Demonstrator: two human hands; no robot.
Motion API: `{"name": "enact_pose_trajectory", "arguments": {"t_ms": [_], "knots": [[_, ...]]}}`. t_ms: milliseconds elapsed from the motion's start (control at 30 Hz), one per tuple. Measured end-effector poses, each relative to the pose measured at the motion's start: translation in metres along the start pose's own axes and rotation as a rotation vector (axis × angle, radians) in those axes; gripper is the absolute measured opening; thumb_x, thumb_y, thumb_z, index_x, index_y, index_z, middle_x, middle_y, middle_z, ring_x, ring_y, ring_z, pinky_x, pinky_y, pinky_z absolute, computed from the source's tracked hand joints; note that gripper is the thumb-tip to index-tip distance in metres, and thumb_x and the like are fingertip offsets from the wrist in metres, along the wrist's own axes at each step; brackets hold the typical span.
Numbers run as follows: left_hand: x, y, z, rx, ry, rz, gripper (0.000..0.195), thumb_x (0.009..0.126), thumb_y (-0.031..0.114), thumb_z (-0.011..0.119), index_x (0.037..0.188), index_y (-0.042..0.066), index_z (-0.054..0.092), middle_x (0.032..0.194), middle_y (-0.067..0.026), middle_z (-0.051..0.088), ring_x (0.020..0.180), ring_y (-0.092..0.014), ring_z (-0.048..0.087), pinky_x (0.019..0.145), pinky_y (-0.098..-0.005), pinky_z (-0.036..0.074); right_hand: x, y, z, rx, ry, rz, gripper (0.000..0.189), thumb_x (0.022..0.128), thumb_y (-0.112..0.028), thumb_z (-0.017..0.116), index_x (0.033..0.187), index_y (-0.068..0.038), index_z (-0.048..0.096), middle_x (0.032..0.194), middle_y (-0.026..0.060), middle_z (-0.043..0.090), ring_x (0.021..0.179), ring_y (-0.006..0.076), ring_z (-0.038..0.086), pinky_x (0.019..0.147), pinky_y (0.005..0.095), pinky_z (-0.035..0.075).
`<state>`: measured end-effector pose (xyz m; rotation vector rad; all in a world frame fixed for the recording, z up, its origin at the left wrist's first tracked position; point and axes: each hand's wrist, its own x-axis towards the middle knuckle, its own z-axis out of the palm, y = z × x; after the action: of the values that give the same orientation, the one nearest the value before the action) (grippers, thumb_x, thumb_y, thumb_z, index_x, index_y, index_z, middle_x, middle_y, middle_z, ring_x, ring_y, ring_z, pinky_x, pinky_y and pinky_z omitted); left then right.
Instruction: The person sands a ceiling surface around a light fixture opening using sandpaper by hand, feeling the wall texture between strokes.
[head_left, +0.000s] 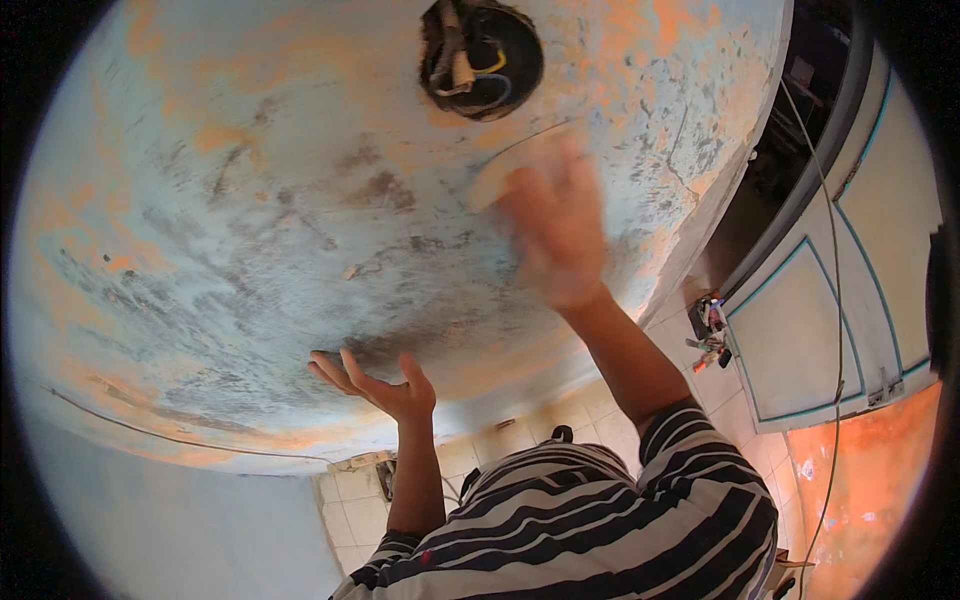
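Observation:
A wall with worn, patchy blue and orange paint (300, 225) fills most of the view. My right hand (559, 225), blurred by motion, is pressed over a pale, thin sheet (499, 176), which looks like sandpaper, flat against the wall. It lies just below a round hole with wires in it (484, 64). Lower and to the left, my left hand (382, 386) has its fingers spread and holds nothing. Its fingertips are at or near a dark smudged patch of the wall; whether they touch it I cannot tell.
A thin cable (832, 225) hangs across a panelled door with blue trim (795, 330) at the right. Small tools and items (709, 337) lie on the tiled floor (352, 517) near the door. An orange wall (870, 480) stands below the door in view.

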<state>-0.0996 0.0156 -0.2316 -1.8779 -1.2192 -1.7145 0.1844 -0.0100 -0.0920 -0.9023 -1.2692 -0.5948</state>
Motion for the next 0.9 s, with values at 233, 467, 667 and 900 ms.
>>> {"name": "enact_pose_trajectory", "arguments": {"t_ms": [233, 467, 667, 900], "knots": [[0.001, 0.016, 0.009, 0.020, -0.019, -0.022, 0.080, 0.103, 0.049, 0.061, 0.161, 0.005, 0.029, 0.171, -0.0295, 0.008, 0.158, -0.054, 0.003, 0.119, -0.0739, 0.013, 0.012, 0.012, -0.007, 0.598, 0.331, 0.524, 0.036, 0.104, -0.010, 0.054, 0.137, 0.002, 0.059, 0.146, 0.0273, 0.058, 0.132, 0.0364, 0.060, 0.117, 0.0483, 0.041], [-0.002, 0.023, 0.015, 0.044, 0.025, -0.115, 0.083, 0.103, 0.048, 0.063, 0.163, 0.005, 0.025, 0.171, -0.0305, 0.003, 0.159, -0.050, 0.006, 0.122, -0.0693, 0.015, 0.001, 0.029, -0.015, 0.296, 0.157, 0.320, 0.040, 0.099, -0.017, 0.064, 0.138, -0.006, 0.062, 0.141, 0.0230, 0.060, 0.137, 0.0450, 0.051, 0.114, 0.0530, 0.042], [0.000, 0.029, 0.019, 0.077, 0.014, -0.074, 0.083, 0.104, 0.049, 0.061, 0.163, 0.004, 0.026, 0.171, -0.0307, 0.005, 0.159, -0.050, 0.006, 0.122, -0.0695, 0.015, -0.012, 0.046, -0.020, 0.031, -0.032, -0.026, 0.033, 0.102, -0.006, 0.056, 0.135, -0.004, 0.063, 0.132, 0.0207, 0.065, 0.127, 0.0430, 0.059, 0.113, 0.0500, 0.043], [-0.009, 0.046, 0.026, 0.023, -0.033, -0.104, 0.079, 0.103, 0.044, 0.063, 0.162, 0.006, 0.028, 0.172, -0.0294, 0.003, 0.158, -0.053, 0.001, 0.118, -0.0758, 0.012, 0.001, 0.032, -0.030, -0.192, -0.223, -0.385, 0.048, 0.108, -0.007, 0.057, 0.150, 0.011, 0.043, 0.152, 0.0275, 0.053, 0.135, 0.0353, 0.057, 0.113, 0.0447, 0.045]]}}
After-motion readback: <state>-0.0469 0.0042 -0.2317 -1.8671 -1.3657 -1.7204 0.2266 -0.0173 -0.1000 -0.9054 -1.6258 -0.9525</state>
